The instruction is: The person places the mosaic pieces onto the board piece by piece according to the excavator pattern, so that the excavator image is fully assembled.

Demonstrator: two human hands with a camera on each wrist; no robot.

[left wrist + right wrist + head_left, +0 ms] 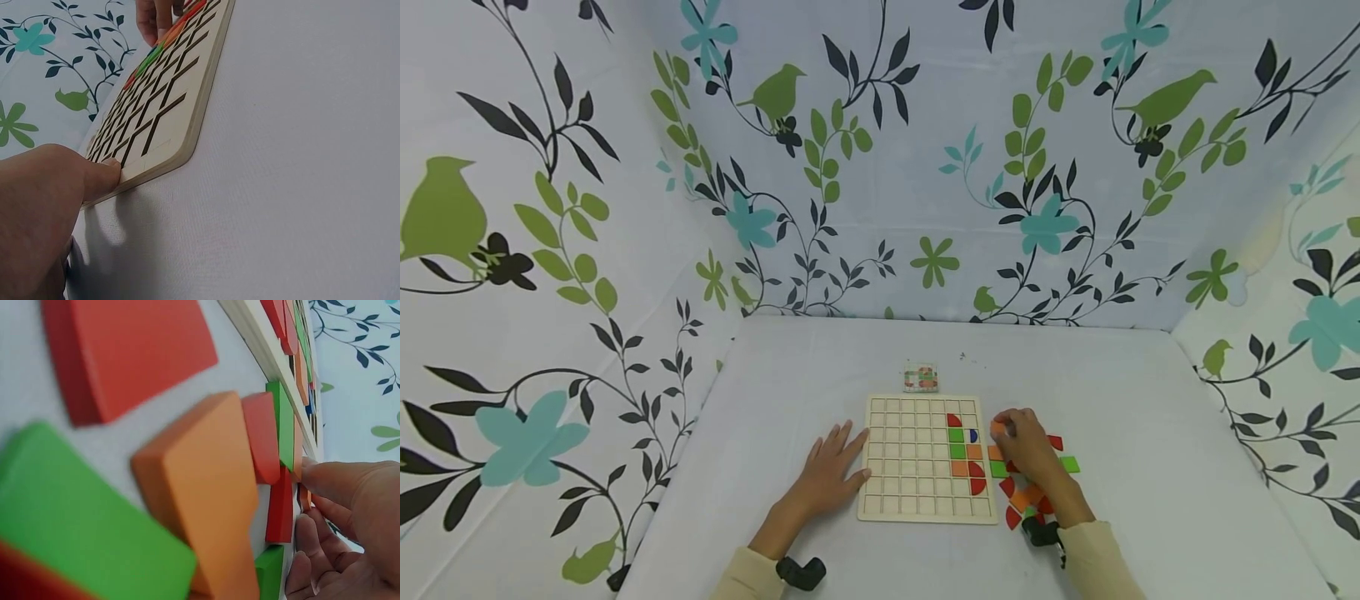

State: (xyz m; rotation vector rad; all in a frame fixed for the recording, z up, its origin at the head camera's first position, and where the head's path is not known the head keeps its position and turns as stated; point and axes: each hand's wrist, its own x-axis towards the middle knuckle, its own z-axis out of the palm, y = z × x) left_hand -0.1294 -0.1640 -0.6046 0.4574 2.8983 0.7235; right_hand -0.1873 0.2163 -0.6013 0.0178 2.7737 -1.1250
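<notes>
A light wooden grid board [904,468] lies on the white table. Red, green, orange and blue-and-white pieces fill several cells along its right side. My left hand [829,473] rests spread at the board's left edge; in the left wrist view its thumb [103,177] touches the rim. To the right of the board, my right hand [1032,450] pinches an orange piece [997,428] between thumb and fingers. Beneath and around that hand lie loose pieces, among them a green one [1069,464] and a red quarter-round [1012,517]. In the right wrist view, fingers partly cover the pinched piece.
A small card with a coloured pattern [921,377] lies behind the board. Loose orange [206,475] and red blocks [137,350] lie close beside the board's right edge. A cloth printed with leaves and birds [934,262] hangs behind and at both sides of the table.
</notes>
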